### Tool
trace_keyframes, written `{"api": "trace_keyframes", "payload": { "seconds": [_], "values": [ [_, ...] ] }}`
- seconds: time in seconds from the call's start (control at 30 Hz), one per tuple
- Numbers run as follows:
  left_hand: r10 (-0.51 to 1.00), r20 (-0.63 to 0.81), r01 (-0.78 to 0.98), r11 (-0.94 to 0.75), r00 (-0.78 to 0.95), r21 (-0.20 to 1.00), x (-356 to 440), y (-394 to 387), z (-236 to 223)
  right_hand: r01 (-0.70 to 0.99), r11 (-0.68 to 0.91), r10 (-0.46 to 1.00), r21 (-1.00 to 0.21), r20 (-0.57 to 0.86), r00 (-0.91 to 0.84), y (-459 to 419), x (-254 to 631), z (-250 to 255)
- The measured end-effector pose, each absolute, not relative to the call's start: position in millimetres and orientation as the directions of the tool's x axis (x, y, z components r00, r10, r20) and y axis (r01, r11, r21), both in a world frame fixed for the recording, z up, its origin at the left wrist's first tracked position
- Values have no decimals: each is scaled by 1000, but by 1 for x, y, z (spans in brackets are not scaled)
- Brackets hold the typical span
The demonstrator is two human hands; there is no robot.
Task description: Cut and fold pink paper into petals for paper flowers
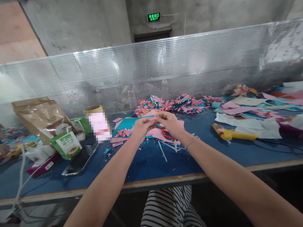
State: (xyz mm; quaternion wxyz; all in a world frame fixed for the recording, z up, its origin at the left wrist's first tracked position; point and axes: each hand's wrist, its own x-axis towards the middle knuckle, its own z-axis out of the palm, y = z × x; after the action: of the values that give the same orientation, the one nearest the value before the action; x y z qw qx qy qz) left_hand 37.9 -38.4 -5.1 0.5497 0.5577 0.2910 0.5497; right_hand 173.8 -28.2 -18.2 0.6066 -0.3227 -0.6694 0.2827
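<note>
My left hand and my right hand meet fingertip to fingertip above the middle of the blue table. Both are closed in a pinch. Whatever lies between the fingertips is too small and too covered to make out, though a bit of pink shows there. Under and behind the hands spread blue paper and pink paper. Red-handled scissors lie beneath my right wrist, partly hidden. A small pink paper flower rests left of my left hand, and thin paper strips lie nearer me.
Pink and blue paper flowers are heaped behind the hands. A yellow glue gun lies right beside white tissue. Leftward are a phone, a green-white box and a brown paper bag. A perforated metal screen edges the table's back.
</note>
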Motion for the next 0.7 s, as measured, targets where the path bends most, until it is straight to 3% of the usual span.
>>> {"api": "trace_keyframes", "payload": {
  "seconds": [0.37, 0.7],
  "values": [
    [868, 442, -268, -381, 225, 885, 40, -32, -11, 88, 651, 753, -754, 656, 49, -37, 166, -14],
    [842, 502, -218, -461, 196, 860, 35, -29, -8, -285, 533, 825, -797, 564, -32, -30, 165, -16]
  ]
}}
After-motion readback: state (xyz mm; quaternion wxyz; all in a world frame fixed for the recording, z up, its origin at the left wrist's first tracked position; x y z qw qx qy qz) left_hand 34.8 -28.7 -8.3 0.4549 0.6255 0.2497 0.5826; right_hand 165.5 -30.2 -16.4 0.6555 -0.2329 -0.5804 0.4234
